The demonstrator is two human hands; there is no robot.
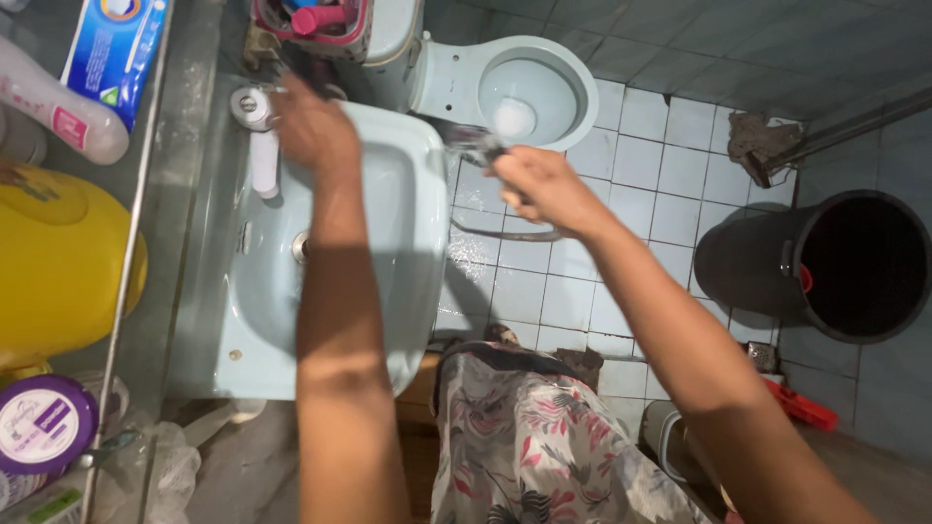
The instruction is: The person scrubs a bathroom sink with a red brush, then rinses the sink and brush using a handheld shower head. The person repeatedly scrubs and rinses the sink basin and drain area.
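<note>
A pale blue wash basin [408, 291] is fixed to the wall on the left, with a white tap [260, 136] at its back edge. My left hand [313, 126] reaches over the basin and rests beside the tap, fingers near its handle. My right hand [544, 184] is closed around a metal spray nozzle [481, 148] with a thin hose [495, 233] looping below it, held past the basin's right rim above the tiled floor.
A pale toilet bowl [563, 73] stands behind the basin. A black bucket [825, 262] stands at the right. A glass shelf [146, 175] at the left carries a yellow container [58, 262], a white bottle [58, 112] and a purple-lidded jar [44, 422].
</note>
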